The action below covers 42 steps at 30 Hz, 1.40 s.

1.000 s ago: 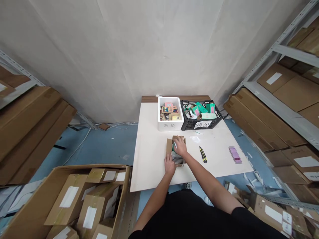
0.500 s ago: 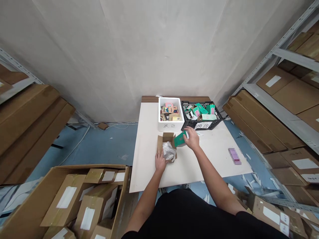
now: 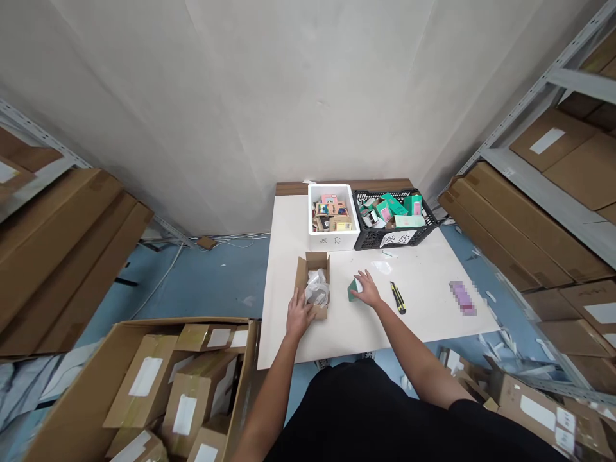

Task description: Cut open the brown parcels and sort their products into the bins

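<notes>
Single head view, looking down, table [image 3: 423,308] near

left hand [image 3: 299,314], right hand [image 3: 369,290], both palm-down, outstretched

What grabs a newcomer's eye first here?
The hands at the middle of the white table: the left hand holds a small open carton stuffed with white paper, and the right hand grasps a green box beside it. Behind them, a white foam bin and a black crate brim with small packages at its far edge.
</notes>
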Tool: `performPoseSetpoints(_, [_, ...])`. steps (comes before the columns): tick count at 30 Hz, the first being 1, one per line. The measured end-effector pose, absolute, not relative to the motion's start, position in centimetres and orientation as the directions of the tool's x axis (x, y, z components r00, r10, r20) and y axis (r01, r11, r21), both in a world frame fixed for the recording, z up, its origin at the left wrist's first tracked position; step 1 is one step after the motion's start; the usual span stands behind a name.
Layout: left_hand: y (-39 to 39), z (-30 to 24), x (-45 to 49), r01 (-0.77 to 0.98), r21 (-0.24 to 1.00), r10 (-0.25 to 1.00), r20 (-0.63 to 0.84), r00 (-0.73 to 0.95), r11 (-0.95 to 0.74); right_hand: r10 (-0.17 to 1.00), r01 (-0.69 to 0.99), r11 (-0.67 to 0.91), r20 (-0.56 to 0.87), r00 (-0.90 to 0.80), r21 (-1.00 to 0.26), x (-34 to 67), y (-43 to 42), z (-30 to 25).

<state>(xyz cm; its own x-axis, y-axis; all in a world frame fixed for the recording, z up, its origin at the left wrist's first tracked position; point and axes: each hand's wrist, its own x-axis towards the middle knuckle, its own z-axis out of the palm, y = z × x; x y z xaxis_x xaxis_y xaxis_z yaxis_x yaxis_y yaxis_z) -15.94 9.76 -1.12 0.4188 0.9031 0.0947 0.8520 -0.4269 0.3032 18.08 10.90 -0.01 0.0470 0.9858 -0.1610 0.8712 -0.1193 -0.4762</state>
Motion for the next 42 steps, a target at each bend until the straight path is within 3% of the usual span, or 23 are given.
performPoseSetpoints(7, [9.6, 1.7, -15.7, 0.822, 0.372, 0.900, 0.249, 0.358, -0.430, 0.973, 0.788, -0.132, -0.230, -0.012, -0.601, 21.2, 10.1, 1.1])
performPoseSetpoints(12, [11.4, 3.8, -9.9, 0.773, 0.546, 0.939, 0.289, 0.186, -0.322, 0.976, 0.608, -0.201, -0.212, 0.054, -0.768, 22.8, 10.1, -0.2])
performPoseSetpoints(16, [13.9, 4.0, -2.8, 0.632, 0.676, 0.914, 0.163, 0.372, -0.378, 0.978, 0.317, -0.209, -0.196, 0.071, -0.925, 23.7, 10.9, -1.2])
performPoseSetpoints(20, [15.9, 2.7, 2.8, 0.612, 0.740, 0.841, -0.117, 0.528, -0.280, 0.973, 0.174, -0.208, -0.184, 0.142, -0.963, 24.1, 12.1, -1.5])
performPoseSetpoints(24, [16.3, 1.4, 5.4, 0.678, 0.724, 0.819, -0.306, 0.486, -0.131, 0.939, 0.174, -0.255, -0.201, 0.278, -0.951, 23.7, 13.6, -2.5])
performPoseSetpoints(29, [14.9, 1.1, 6.4, 0.677, 0.715, 0.848, -0.240, 0.473, -0.175, 0.760, 0.131, -0.510, -0.374, 0.531, -0.850, 23.4, 14.8, -4.4])
performPoseSetpoints(31, [14.2, 1.0, 6.8, 0.670, 0.721, 0.869, -0.205, 0.450, -0.177, 0.725, 0.121, -0.543, -0.391, 0.567, -0.831, 23.7, 14.5, -4.8])
performPoseSetpoints(37, [12.8, 0.7, 9.2, 0.805, 0.584, 0.896, -0.296, 0.332, -0.105, 0.856, 0.064, -0.360, -0.302, 0.420, -0.931, 25.2, 11.2, -5.6])
performPoseSetpoints(42, [12.8, 0.4, 10.7, 0.852, 0.522, 0.923, -0.302, 0.237, -0.048, 0.943, 0.157, -0.248, -0.201, 0.265, -0.956, 24.4, 9.7, -6.0])
